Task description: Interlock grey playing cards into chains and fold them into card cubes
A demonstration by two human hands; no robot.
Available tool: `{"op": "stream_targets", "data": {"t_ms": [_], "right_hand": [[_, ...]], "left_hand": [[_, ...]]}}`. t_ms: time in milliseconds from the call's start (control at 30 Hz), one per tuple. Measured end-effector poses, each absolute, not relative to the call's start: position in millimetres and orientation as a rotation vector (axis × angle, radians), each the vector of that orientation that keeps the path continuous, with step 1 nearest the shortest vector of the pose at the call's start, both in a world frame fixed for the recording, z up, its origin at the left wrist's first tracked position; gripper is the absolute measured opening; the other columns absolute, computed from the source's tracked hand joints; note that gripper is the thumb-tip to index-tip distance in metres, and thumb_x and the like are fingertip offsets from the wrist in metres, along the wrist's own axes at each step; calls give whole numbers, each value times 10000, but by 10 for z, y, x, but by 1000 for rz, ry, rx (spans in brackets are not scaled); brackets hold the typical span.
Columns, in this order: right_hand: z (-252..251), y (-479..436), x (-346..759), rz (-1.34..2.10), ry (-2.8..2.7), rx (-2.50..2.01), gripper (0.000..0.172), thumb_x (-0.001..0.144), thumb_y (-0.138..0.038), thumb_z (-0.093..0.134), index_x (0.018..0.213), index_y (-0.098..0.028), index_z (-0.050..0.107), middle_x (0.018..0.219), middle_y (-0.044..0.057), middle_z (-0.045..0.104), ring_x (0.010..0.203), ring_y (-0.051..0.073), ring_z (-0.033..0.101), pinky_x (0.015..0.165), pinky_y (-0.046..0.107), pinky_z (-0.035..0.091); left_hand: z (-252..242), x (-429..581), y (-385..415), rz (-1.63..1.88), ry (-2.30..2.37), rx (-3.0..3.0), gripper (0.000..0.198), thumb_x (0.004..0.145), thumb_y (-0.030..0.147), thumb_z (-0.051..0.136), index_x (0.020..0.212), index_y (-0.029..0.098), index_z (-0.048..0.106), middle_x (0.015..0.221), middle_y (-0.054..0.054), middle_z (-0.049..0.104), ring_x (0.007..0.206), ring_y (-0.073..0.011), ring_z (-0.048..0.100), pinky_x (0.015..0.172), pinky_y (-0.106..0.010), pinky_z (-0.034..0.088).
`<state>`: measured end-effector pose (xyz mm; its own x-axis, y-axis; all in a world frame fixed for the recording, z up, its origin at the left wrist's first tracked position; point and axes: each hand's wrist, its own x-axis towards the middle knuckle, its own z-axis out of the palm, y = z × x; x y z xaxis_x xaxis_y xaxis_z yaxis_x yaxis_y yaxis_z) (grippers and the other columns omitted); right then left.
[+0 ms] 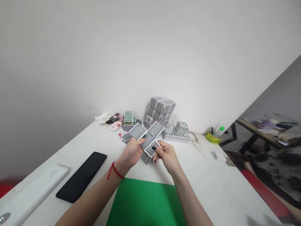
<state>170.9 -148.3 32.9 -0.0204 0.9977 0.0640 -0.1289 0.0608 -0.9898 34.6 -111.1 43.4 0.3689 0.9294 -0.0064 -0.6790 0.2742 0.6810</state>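
Note:
Both my hands are raised over the white table (211, 185) with grey-backed playing cards between them. My left hand (131, 153), a red string on its wrist, is closed on a long card piece (154, 133) that slants up to the right. My right hand (166, 153) pinches a smaller card (152, 148) against the lower end of that piece. Another grey-backed card (135, 131) lies just behind my left hand. A stack of folded card blocks (160, 111) stands against the wall behind.
A green mat (145, 204) lies near me, a black phone (82, 175) and a white flat device (30, 194) to the left. Boxed card decks (128, 119), keys with a charm (113, 122), a white card rack (177, 131) and a yellow-green item (213, 136) sit near the wall.

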Motion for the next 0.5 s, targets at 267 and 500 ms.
{"op": "stream_targets", "data": {"t_ms": [267, 500], "right_hand": [[313, -1469, 1682, 1200, -1032, -1024, 293, 613, -367, 729, 702, -151, 551, 472, -9, 626, 377, 106, 561, 403, 201, 481], [285, -1427, 1615, 1103, -846, -1098, 449, 585, -353, 738, 928, -105, 586, 621, 30, 672, 462, 151, 622, 460, 273, 545]], "left_hand": [[428, 401, -1200, 1064, 448, 701, 103, 785, 84, 523, 745, 72, 618, 730, -91, 676, 641, -162, 627, 615, -271, 502], [411, 491, -1220, 1422, 470, 680, 203, 714, 121, 621, 917, 138, 624, 868, -54, 693, 945, -198, 610, 840, -310, 472]]}}
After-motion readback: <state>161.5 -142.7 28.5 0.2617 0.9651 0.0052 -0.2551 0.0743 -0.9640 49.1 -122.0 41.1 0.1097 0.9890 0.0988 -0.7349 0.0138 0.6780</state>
